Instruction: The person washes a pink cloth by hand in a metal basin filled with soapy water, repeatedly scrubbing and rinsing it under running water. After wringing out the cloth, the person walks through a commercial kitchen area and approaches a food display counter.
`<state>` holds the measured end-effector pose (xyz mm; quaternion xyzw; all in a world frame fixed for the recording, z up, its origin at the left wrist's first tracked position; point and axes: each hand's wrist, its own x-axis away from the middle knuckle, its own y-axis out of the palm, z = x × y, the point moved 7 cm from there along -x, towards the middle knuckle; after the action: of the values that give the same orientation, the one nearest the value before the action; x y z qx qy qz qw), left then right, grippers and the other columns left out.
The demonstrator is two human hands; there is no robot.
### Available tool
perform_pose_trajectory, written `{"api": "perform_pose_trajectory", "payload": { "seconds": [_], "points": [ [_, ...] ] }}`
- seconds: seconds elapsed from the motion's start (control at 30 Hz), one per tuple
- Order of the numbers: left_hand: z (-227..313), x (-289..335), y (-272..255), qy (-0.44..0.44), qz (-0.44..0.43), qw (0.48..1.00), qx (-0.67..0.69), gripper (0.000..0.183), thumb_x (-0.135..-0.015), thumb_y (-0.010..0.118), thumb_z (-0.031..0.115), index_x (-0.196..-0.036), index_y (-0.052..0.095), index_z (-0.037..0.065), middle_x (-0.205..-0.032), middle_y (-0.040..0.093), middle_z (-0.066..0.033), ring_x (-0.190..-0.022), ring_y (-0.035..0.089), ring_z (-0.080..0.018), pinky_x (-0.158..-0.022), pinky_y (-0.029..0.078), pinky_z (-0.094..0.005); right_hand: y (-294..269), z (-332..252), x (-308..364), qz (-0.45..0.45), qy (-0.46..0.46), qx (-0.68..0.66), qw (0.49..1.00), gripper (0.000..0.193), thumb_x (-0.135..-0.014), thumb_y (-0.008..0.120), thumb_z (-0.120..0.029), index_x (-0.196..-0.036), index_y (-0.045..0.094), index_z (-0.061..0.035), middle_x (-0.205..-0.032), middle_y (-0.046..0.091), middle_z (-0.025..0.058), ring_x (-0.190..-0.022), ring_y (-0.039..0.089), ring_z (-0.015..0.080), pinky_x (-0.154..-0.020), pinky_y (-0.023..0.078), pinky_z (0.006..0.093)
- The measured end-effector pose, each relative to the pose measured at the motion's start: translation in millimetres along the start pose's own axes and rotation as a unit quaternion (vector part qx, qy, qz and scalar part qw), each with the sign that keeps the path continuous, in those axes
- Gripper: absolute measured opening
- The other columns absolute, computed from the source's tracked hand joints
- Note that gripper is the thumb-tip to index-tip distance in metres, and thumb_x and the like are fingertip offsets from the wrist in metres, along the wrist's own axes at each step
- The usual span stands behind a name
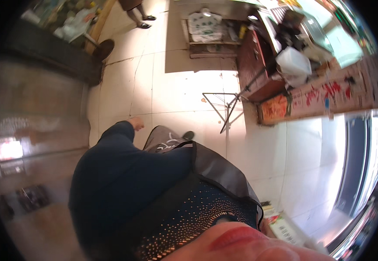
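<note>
My left hand [136, 123] hangs at the end of a dark blue sleeve [119, 135], just left of the grey apron [162, 138] I wear. Nothing shows in it; its fingers are loosely bent and a little apart, small and slightly blurred. It touches no object that I can see, and pale floor tiles [154, 98] lie beyond it. My right hand does not show; the black upper part of the apron [223, 167] and my body cover that side.
Left stands a long counter [36, 104]. Ahead right, a thin black folding stand [228, 104] is on the tiles by a reddish-brown cabinet [254, 65]. A low wooden shelf [213, 50] and cardboard [324, 98] are beyond. Another person's legs [136, 17] show at the top.
</note>
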<state>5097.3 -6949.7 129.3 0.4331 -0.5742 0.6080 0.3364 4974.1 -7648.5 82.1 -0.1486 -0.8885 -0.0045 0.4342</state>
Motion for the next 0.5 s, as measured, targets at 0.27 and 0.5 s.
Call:
{"api": "perform_pose_trajectory", "payload": {
  "seconds": [0.27, 0.5],
  "points": [
    [-102.0, -25.7, 120.3, 0.058, -0.041, 0.908, 0.413, 0.025, -0.089, 0.050, 0.027, -0.095, 0.068, 0.010, -0.097, 0.071, -0.0074, -0.090, 0.068, -0.0220, -0.072, 0.050, -0.0427, 205.3, -73.6, -29.6, -0.128, -0.006, 0.200, 0.971, 0.046, -0.093, 0.053, -0.040, -0.125, 0.053, -0.0078, -0.111, 0.056, 0.0076, -0.104, 0.063, 0.0205, -0.074, 0.044, 0.0342],
    [-279.1, -70.8, 87.9, 0.012, 0.122, 0.818, 0.562, 0.032, -0.087, 0.057, 0.037, -0.089, 0.067, 0.007, -0.090, 0.068, -0.0057, -0.081, 0.067, -0.0175, -0.064, 0.048, -0.0337, 454.4, -152.4, -0.3, -0.257, -0.137, 0.391, 0.873, 0.046, -0.092, 0.052, -0.039, -0.127, 0.052, -0.0087, -0.117, 0.055, 0.0084, -0.107, 0.063, 0.0215, -0.078, 0.043, 0.0363]
  ]
}}
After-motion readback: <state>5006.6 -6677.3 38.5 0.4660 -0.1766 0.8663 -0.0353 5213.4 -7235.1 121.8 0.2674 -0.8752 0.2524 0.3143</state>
